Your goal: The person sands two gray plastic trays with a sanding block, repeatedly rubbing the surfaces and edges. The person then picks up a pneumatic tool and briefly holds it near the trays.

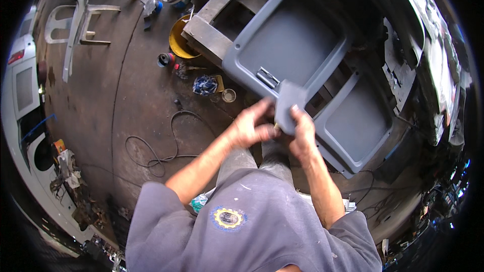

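The stained, dull brown floor (91, 106) carries a white plastic chair (79, 15) and, further right, a round yellow bucket (177, 40). A gear-shaped emblem (228, 217) marks the shirt. The left hand (248, 123), blurred, curls beside a flat grey piece (288, 98); whether it pinches anything, I cannot tell. The right hand (305, 135) grips that piece, thumb uppermost, near smooth, rimmed grey panels (297, 35).

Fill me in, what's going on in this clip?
Someone is handling a flat grey piece with bare hands. The right hand grips it; the left hand is at its left side, too blurred to tell whether it grips. Just beyond are two grey, rimmed panels. A yellow bucket and a looped cable are on the floor to the left.
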{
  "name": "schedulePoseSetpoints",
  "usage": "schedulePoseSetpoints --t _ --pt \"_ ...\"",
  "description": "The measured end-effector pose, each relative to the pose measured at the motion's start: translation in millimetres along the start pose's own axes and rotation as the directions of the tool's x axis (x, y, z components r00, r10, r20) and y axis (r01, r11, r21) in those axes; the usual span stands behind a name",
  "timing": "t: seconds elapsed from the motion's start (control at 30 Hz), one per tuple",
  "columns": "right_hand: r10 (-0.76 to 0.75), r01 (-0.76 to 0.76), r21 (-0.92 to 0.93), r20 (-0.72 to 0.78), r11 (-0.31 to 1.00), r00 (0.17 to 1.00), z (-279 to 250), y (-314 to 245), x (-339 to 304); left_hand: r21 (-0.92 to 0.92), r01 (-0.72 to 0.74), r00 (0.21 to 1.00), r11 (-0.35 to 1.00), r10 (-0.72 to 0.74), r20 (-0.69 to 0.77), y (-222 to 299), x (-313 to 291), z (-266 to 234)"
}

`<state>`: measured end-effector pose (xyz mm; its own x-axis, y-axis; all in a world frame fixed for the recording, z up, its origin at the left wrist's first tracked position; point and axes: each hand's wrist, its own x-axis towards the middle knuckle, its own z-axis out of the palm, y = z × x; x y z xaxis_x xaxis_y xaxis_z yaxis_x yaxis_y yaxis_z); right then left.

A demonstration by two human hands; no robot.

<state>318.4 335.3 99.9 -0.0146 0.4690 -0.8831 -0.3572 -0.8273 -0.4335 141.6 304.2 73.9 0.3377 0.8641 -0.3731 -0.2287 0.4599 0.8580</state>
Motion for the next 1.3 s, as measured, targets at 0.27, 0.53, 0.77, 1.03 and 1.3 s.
schedulePoseSetpoints --t 0.27,0.53,0.77,1.03,1.3 --pt "-0.587 0.444 -0.836 0.192 0.322 0.787 -24 -22 39 -0.475 -0.041 0.825 0.879 -0.239 -0.512 -41 -38 33" --pt "-0.606 0.472 -0.478 -0.174 0.741 0.776 -70 -102 156 -0.359 -0.002 0.488 0.933 -0.312 -0.815 -50 -84 -47" --pt "-0.625 0.626 0.085 -0.035 0.775 0.78 -46 -155 103 -0.378 -0.143 0.507 0.915 -0.26 -0.822 -33 -80 -49" --pt "-0.981 0.8 -0.587 0.192 -0.119 -0.005 4 -198 -102 -0.273 -0.322 0.515 0.906 -0.074 -0.854 -8 -28 -77" --pt "-0.549 0.904 -0.359 0.719 0.23 0.426 47 -49 -120 -0.7 -0.345 0.899 0.626 0.006 -0.437 10 142 -2"
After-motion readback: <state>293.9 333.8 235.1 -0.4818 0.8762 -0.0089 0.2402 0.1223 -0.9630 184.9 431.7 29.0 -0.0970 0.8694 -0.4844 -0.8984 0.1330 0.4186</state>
